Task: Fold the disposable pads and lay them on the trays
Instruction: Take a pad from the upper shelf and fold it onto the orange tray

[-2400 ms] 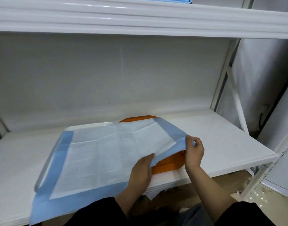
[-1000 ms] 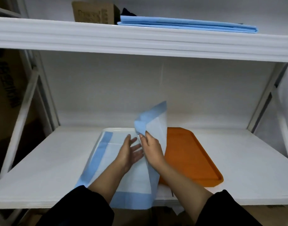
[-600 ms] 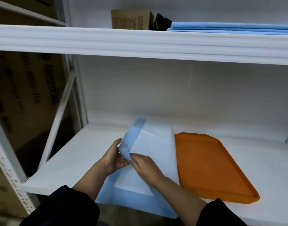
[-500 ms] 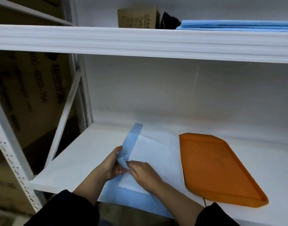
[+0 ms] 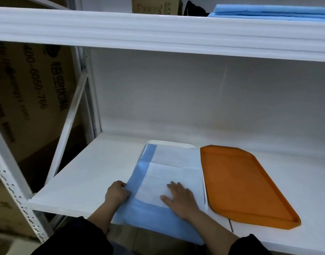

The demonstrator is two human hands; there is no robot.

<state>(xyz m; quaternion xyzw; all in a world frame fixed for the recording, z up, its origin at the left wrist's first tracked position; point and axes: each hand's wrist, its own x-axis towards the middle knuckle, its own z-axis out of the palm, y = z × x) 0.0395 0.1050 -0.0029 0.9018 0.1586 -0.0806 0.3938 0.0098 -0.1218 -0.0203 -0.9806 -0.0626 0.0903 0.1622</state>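
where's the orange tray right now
In the head view the orange tray lies flat and bare on the lower shelf, right of centre, beside the folded pad that the right hand presses flat.

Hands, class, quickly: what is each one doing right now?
Left hand: fingers curled, gripping the left edge of the pad.
Right hand: open, fingers straight, pressing flat on the pad.

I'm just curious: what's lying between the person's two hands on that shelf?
In the head view, only the folded pad lies between them: the left hand grips its blue edge, and the right hand presses flat on its white middle.
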